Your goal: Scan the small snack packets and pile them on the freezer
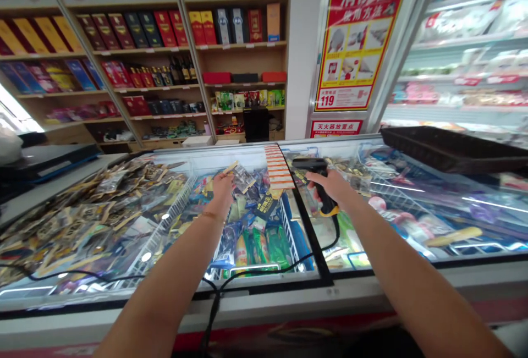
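Observation:
My left hand (223,186) is closed in a pinch on the edge of a small plastic snack packet (242,178), over the glass-topped freezer. A thin band circles that wrist. My right hand (322,182) grips a black handheld barcode scanner (328,202) with yellow trim at its base, its head pointing left. From the grip a black cable (336,234) curls down and across the glass. Between my hands lies a strip of orange-and-white labels (279,166). Beside it is a black packet with yellow print (267,205).
Many small packets (107,182) are heaped on the freezer's left side. Wire baskets with bagged goods (259,242) show under the glass. A dark tray (457,149) rests at the right. Shelves of boxes (140,28) and a red poster (358,39) stand behind.

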### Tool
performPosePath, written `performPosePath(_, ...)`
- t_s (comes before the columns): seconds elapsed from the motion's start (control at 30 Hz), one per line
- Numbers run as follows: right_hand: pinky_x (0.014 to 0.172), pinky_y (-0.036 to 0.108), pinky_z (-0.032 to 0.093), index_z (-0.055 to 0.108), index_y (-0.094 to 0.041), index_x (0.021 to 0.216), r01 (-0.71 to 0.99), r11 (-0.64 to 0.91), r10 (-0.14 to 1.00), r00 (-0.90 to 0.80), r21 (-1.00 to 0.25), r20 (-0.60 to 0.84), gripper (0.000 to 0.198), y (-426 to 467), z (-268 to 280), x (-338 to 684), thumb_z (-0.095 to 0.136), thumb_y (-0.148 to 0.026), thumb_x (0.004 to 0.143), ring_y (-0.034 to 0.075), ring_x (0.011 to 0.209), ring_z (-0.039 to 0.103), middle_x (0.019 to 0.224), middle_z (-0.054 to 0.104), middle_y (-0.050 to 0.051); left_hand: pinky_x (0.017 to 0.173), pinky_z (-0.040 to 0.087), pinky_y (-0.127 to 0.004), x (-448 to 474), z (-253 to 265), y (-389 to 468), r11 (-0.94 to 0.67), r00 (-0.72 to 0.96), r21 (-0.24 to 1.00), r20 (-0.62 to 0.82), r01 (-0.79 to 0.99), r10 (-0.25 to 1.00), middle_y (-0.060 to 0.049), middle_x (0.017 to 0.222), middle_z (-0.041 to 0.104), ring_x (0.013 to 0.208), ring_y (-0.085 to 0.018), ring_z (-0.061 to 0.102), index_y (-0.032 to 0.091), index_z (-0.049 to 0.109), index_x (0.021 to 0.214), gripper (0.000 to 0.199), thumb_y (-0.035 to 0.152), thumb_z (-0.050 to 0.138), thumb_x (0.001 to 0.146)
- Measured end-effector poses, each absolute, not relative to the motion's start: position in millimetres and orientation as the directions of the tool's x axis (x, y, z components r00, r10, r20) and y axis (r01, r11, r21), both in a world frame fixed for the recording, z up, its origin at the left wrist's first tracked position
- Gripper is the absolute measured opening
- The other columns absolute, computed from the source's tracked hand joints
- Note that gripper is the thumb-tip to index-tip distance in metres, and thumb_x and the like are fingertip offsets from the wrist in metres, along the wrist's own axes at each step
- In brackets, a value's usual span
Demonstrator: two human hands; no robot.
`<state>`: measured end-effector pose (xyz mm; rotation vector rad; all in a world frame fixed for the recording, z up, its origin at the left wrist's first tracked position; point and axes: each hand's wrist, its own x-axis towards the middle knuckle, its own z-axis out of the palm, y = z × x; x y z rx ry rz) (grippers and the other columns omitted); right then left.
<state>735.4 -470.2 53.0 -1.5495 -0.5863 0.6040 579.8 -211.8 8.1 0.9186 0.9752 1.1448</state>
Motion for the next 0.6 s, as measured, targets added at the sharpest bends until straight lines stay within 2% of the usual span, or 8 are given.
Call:
performPosePath(0.13, 0.033, 0.023, 0.044, 0.06, -0.014, 0.075, -0.021, -0.077, 0.55, 0.833, -0.997, -0.06, 0.017, -518.6, 53.5, 783.2, 0.069, -0.023, 0.086, 0.012, 0.035, 0.055, 0.058, 0.065, 0.003, 0.076, 0.057, -0.029, 641.4, 30.0, -250.9, 0.327, 0.288, 0.858, -0.221, -0.397, 0.932, 0.002, 0.067, 0.056, 0.062, -0.009, 0.058, 0.017, 0.052, 0.069, 0.026, -0.004, 0.063, 0.078)
performPosePath(0.3, 0.032, 0.023, 0.041, 0.062, -0.014, 0.078, -0.06, -0.056, 0.436, 0.897, -0.997, -0.078, 0.015, -568.1, 45.5, 817.1, 0.071, -0.026, 0.082, 0.012, 0.036, 0.054, 0.057, 0.064, 0.003, 0.083, 0.06, -0.031, 728.7, 38.6, -305.3, 0.504, 0.467, 0.768, -0.305, -0.395, 0.83, -0.001, 0.074, 0.059, 0.076, -0.013, 0.067, 0.017, 0.053, 0.072, 0.026, -0.006, 0.065, 0.079)
performPosePath(0.47, 0.034, 0.024, 0.043, 0.059, -0.016, 0.074, -0.073, 0.006, 0.428, 0.901, -0.997, -0.063, 0.026, -592.8, 31.5, 829.1, 0.079, -0.032, 0.074, 0.013, 0.037, 0.053, 0.057, 0.062, 0.003, 0.081, 0.062, -0.031, 788.3, 30.3, -346.7, 0.588, 0.546, 0.724, -0.347, -0.36, 0.762, 0.002, 0.075, 0.06, 0.075, -0.011, 0.067, 0.018, 0.051, 0.077, 0.028, -0.004, 0.068, 0.079)
performPosePath(0.6, 0.034, 0.025, 0.042, 0.058, -0.017, 0.07, -0.081, -0.007, 0.45, 0.89, -0.997, -0.075, 0.028, -592.5, 29.7, 826.8, 0.079, -0.035, 0.073, 0.013, 0.036, 0.053, 0.055, 0.062, 0.003, 0.085, 0.061, -0.034, 799.2, 22.9, -355.4, 0.571, 0.578, 0.761, -0.327, -0.307, 0.748, 0.001, 0.077, 0.062, 0.079, -0.013, 0.07, 0.018, 0.053, 0.079, 0.029, -0.001, 0.074, 0.074)
